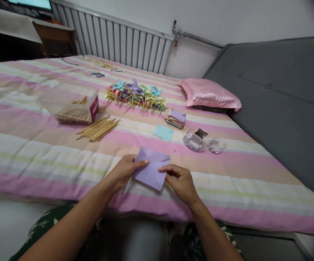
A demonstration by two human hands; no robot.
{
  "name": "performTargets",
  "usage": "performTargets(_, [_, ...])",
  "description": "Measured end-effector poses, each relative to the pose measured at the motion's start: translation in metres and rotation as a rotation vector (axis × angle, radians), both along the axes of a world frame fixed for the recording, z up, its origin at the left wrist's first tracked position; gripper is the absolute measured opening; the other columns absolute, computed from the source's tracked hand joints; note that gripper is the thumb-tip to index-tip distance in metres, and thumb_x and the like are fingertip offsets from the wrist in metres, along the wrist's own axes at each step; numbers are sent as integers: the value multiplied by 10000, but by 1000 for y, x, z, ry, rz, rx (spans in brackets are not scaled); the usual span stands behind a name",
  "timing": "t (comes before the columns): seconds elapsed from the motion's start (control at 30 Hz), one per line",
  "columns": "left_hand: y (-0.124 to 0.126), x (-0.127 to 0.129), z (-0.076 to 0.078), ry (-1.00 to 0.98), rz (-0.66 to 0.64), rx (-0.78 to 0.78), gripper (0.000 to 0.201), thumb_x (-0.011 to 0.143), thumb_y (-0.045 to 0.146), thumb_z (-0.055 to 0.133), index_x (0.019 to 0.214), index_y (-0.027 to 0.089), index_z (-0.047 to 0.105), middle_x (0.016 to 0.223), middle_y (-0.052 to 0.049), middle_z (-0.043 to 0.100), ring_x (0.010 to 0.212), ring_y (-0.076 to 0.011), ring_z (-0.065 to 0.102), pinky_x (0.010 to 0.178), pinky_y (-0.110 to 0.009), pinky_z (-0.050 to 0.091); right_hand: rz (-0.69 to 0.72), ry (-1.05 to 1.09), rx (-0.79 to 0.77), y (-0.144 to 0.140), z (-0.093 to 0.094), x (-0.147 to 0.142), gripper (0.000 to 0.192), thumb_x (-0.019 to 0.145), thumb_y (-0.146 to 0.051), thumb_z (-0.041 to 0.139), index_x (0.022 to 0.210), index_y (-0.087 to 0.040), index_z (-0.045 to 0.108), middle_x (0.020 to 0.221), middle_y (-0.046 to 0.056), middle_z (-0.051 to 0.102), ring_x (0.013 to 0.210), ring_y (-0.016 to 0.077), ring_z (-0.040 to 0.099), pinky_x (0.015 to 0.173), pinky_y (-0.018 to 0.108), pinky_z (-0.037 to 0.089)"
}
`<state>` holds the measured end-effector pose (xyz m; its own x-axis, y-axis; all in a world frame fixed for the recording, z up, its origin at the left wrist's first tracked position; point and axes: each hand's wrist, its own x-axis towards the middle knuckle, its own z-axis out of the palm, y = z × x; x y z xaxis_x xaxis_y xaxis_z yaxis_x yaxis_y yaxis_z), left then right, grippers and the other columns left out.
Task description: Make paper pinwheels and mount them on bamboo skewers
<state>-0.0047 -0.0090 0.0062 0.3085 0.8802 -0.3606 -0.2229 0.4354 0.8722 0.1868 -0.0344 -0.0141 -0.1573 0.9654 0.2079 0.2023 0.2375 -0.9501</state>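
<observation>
A square of lilac paper [151, 167] with cut corners lies over the near edge of a striped bed [37, 145]. My left hand [124, 170] grips its left side, thumb pressed on a folded flap. My right hand [180, 181] pinches its right edge with finger and thumb. A single light blue paper square [163, 132] rests just beyond. Farther back sit a small stack of coloured paper squares [176, 119] and a row of finished paper pinwheels [136, 95] on sticks.
A loose bundle of wooden sticks [98, 129] lies left of centre, beside a clear plastic box [69, 103] holding more sticks. A crumpled clear plastic tub [200, 141] sits to the right. A pink pillow [209, 95], grey sofa [282, 94] and radiator [118, 40] border the bed.
</observation>
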Motion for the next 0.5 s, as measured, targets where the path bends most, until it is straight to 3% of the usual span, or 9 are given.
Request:
performTargets(0.23, [-3,1,2,38,-140,-17,251,654,331,704,767,108,684,673,-57,684,601,-156,603,575,-239,410,222,-50,-73,-4,10,6,164,711,-159,636,821,-249,720,852,15,716,801,171,658,732,292,520])
performTargets(0.5, [-4,1,6,18,-137,-48,242,640,317,707,747,102,676,691,-74,692,567,-143,595,554,-234,404,293,31,-214,-4,7,7,128,664,-197,707,778,-248,731,803,9,720,748,160,659,678,262,525])
